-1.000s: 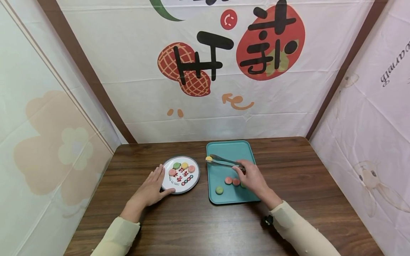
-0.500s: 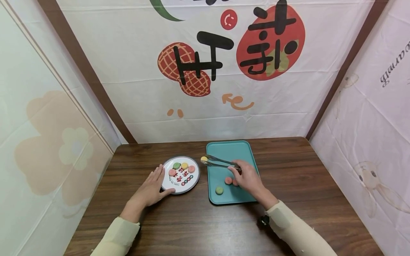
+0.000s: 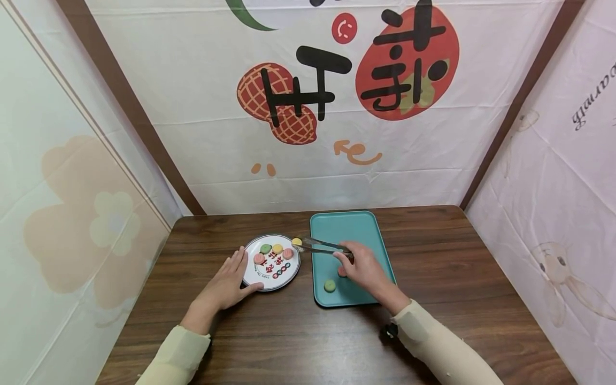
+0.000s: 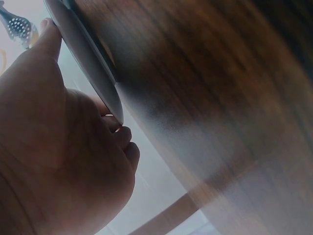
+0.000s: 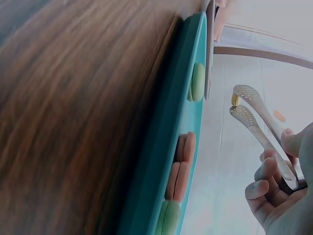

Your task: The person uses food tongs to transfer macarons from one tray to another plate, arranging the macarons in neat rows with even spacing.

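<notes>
The right hand (image 3: 367, 269) grips tongs (image 5: 258, 103), half-hiding a pink macaron (image 3: 341, 272) below its fingers; the left hand (image 3: 223, 283), fingers extended, touches the plate (image 3: 290, 274).

From my remote seat I see a dark wood-grain table (image 3: 289, 331) bearing a round white plate (image 3: 286, 279) at left and, just beside it across a narrow gap, a rectangular teal tray (image 3: 339, 224).

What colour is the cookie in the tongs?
The cookie is yellow, seen best in the head view.
</notes>
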The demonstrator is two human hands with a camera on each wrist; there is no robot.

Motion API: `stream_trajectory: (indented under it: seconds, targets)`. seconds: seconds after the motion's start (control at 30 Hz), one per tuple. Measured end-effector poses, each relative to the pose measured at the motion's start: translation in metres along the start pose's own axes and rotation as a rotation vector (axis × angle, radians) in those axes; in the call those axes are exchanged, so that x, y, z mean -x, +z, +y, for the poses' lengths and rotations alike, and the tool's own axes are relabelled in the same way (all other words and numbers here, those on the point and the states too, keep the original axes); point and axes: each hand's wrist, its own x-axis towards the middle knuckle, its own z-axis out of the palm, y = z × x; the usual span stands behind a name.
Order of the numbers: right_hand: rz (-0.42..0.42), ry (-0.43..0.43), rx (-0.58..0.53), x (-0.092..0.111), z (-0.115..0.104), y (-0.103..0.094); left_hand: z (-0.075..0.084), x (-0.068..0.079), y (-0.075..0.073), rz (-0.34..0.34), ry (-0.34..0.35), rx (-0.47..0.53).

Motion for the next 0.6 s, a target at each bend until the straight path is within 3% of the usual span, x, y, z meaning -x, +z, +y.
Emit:
stream_trajectory:
  seconds: [0.17,0.37,0.6]
  targets:
    - [-0.044,0.0,-0.037,-0.001,-0.003,0.005,-0.002,-0.001,0.002,0.001,0.006,-0.003]
    - [-0.036,-0.041,0.005,-0.002,-0.008,0.011,-0.004,-0.003,0.003,-0.015,0.002,0.003]
    - [-0.066,-0.029,0.019,-0.003,-0.013,0.018,-0.005,-0.002,0.004,0.004,0.008,-0.004]
